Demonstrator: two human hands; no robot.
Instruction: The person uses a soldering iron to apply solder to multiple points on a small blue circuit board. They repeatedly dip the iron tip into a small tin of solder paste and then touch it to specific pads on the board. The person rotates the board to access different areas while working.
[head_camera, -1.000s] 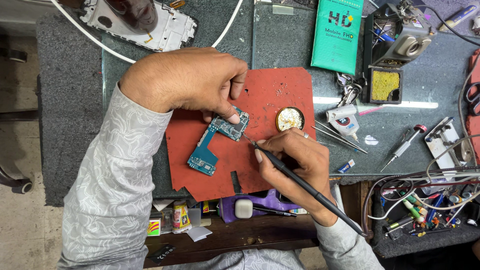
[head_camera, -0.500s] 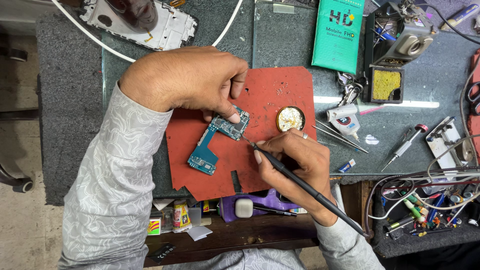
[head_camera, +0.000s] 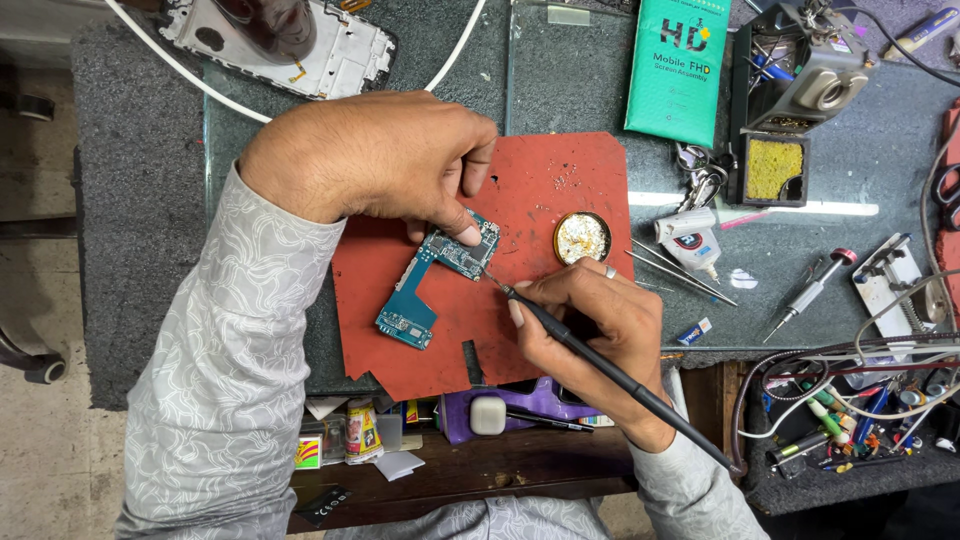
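Observation:
A teal L-shaped circuit board (head_camera: 425, 290) lies on a red mat (head_camera: 560, 180). My left hand (head_camera: 390, 160) presses its fingertips on the board's upper right end and holds it flat. My right hand (head_camera: 595, 320) grips a thin black soldering iron (head_camera: 600, 365) like a pen. The iron's tip touches the board's right edge, just under my left thumb. The iron's black cable runs off toward the lower right.
A round brass tin (head_camera: 582, 237) sits on the mat's right side. Tweezers (head_camera: 680, 270), a small glue bottle (head_camera: 690, 240), a screwdriver (head_camera: 810, 285), a green box (head_camera: 685, 65) and an iron stand with yellow sponge (head_camera: 775, 165) lie right. A dismantled phone frame (head_camera: 290, 40) lies top left.
My right hand has shifted slightly, and the iron's tip has come up to the board's edge. My left hand stays on the board.

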